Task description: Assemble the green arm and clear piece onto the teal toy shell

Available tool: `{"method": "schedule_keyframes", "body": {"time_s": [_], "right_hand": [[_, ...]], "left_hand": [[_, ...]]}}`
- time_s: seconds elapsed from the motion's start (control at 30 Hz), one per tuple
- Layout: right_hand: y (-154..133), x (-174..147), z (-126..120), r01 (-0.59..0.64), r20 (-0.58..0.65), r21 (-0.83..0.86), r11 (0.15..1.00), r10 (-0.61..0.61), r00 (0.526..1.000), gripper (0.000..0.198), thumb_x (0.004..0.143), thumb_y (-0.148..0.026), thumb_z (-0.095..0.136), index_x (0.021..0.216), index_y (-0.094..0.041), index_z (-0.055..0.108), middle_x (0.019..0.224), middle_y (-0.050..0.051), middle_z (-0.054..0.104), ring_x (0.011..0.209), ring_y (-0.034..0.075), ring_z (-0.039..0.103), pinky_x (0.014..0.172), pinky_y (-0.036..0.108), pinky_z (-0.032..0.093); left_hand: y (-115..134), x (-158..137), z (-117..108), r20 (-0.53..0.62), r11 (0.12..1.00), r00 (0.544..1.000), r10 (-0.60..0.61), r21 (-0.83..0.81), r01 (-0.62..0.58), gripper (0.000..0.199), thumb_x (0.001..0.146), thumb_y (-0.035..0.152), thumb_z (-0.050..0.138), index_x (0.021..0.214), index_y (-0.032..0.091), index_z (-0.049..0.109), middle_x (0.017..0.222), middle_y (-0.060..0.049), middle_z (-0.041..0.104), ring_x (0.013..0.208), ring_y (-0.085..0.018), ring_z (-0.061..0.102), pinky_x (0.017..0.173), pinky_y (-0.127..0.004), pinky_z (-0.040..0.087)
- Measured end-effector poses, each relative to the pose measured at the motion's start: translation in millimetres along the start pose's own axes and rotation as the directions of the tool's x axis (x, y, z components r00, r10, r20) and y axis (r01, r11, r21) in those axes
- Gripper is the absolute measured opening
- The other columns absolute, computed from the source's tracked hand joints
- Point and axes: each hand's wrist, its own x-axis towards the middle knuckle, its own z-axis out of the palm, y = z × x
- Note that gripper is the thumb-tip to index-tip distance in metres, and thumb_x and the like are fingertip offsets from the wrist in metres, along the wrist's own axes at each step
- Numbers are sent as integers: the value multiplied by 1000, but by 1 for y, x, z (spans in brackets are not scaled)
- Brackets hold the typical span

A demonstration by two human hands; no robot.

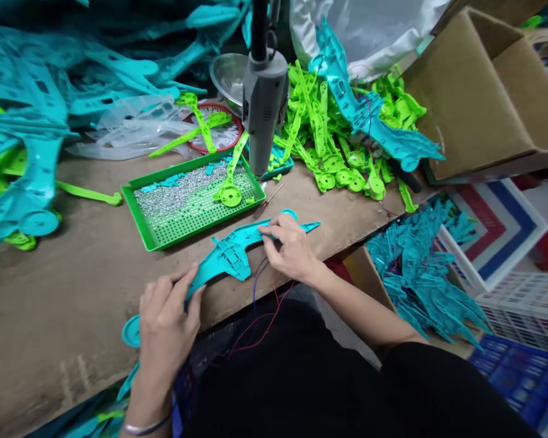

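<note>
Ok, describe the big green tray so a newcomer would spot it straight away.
On the brown workbench, look just beyond the held turquoise part. The shallow, rectangular, perforated green tray lies there. Unlike its neighbours, it carries a wide spread of tiny silvery pieces.

Beneath your fingers [283, 232] spreads a scuffed brown tabletop [86, 258], its near edge slanting upward to their right. Beyond them on the right you have an open cardboard box [479, 97]; lower and farther right sit a striped box [497, 222], a white slatted crate [525, 304] and a blue crate [520, 377]. Pale light reaches your tabletop, while the back, far beyond your left fingers, lies in shadow.
</note>
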Motion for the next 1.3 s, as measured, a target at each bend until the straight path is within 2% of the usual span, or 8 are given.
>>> {"method": "schedule_keyframes", "body": {"time_s": [0.13,0.23,0.47,0.6,0.77,0.97,1.13,1.3], "right_hand": [[1,-10,-1,10,53,-139,990,-2,999,34,90,-22,54,118,-22,73,104,11,60,97,27,50,88,48,43],[13,-8,-17,62,104,-41,997,-57,993,34,90,-16,50,113,-23,73,105,9,62,98,24,52,87,44,45],[45,-39,-62,115,-50,-19,993,-116,992,24,84,-10,52,99,-19,68,91,4,73,81,17,67,76,31,53],[50,-56,-52,202,118,-167,965,-184,976,24,89,-12,48,101,-18,68,94,8,75,88,21,67,79,34,52],[49,-54,-40,264,202,-249,932,-217,955,28,93,-12,44,101,-18,70,94,8,76,86,23,63,76,37,42],[53,-49,-39,351,215,-300,887,-296,931,26,97,-16,45,103,-21,70,102,6,77,86,22,61,76,38,37],[58,-46,-36,438,176,-254,862,-404,897,24,93,-11,48,101,-18,70,91,7,76,82,21,63,73,36,42],[55,-47,-37,316,74,-92,944,-310,948,30,84,-6,49,104,-17,68,92,8,76,86,22,65,81,38,52]], "left_hand": [[-16,4,5,65,999,998,19,-33,-17,39,92,24,59,131,18,61,98,-12,64,88,-27,57,80,-41,49],[-25,5,10,85,1000,996,18,-24,-16,38,93,28,59,130,20,62,100,-12,66,89,-27,59,81,-41,50],[-8,6,1,76,996,997,19,85,-26,41,92,32,62,133,23,58,126,-15,65,112,-34,61,90,-49,49],[35,-4,-1,-67,993,996,62,-93,-68,22,89,16,64,110,20,63,94,-7,71,85,-20,68,78,-31,53],[75,-39,13,176,936,973,151,-342,-84,7,90,18,64,98,17,64,77,-1,70,64,-11,65,64,-22,49],[73,-67,19,122,968,990,-64,-233,92,6,90,22,66,92,17,64,66,2,60,56,-10,58,58,-22,47],[74,-58,23,61,970,997,-39,-236,53,8,91,20,64,98,18,61,72,1,63,62,-10,61,62,-21,51],[80,-38,21,34,978,999,2,-207,5,6,90,20,64,95,18,63,73,0,66,61,-11,62,61,-23,50]]}}
